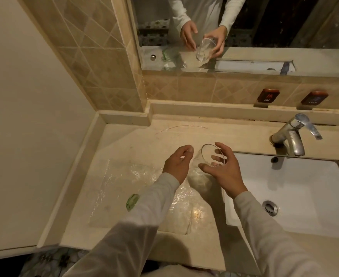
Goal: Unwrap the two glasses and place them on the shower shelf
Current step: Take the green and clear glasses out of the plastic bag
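At frame centre the right hand [222, 168] curls loosely around a tilted glass [204, 168] above the worktop [136, 140], the left hand [176, 164] half-closed beside it, probably pinching wrap [128, 176]: peel gently, supporting the base.

Glass [202, 168] btwn hands, sink [304, 196] right.
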Tool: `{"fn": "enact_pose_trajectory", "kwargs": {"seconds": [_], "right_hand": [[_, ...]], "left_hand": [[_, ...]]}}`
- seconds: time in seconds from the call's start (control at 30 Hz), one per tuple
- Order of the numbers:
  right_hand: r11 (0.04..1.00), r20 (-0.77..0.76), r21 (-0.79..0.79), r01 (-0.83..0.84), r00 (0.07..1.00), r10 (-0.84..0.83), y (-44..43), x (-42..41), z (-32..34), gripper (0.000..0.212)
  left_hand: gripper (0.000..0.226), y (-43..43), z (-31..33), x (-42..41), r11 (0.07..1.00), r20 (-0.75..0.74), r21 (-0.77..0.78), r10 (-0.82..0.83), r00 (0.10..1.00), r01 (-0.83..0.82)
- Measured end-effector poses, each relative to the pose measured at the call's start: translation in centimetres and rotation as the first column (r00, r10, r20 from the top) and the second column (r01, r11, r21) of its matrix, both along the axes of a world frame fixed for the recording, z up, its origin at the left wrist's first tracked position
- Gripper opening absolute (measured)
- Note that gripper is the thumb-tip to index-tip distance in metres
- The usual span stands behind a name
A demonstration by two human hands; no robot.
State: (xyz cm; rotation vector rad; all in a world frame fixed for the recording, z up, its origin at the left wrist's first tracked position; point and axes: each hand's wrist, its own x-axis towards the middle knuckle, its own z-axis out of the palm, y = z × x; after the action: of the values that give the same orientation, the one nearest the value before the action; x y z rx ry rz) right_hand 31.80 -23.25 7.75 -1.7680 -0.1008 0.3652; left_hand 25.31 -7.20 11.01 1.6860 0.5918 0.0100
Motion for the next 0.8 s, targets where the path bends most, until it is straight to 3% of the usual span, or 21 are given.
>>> {"fn": "enact_pose_trajectory", "kwargs": {"seconds": [0.23, 0.5, 0.8], "right_hand": [[0.977, 0.139, -0.186, 0.104, 0.987, -0.079, 0.3, 3.0, -0.7, 0.101], [0.945, 0.207, -0.288, 0.154, 0.974, -0.096, 0.2, 7.5, -3.6, 0.096], [0.943, 0.135, -0.322, 0.077, 0.990, -0.035, 0.7, 11.3, -6.3, 0.098]], "left_hand": [[0.043, -1.5, 0.7, 4.9, 0.945, -0.083, -0.315, 0.066, 0.994, -0.089], [0.049, -3.4, -1.4, 9.7, 0.825, -0.197, -0.514, 0.153, 0.968, -0.235], [0.052, -3.6, -4.5, 13.3, 0.796, -0.265, -0.513, 0.209, 0.941, -0.322]]}}
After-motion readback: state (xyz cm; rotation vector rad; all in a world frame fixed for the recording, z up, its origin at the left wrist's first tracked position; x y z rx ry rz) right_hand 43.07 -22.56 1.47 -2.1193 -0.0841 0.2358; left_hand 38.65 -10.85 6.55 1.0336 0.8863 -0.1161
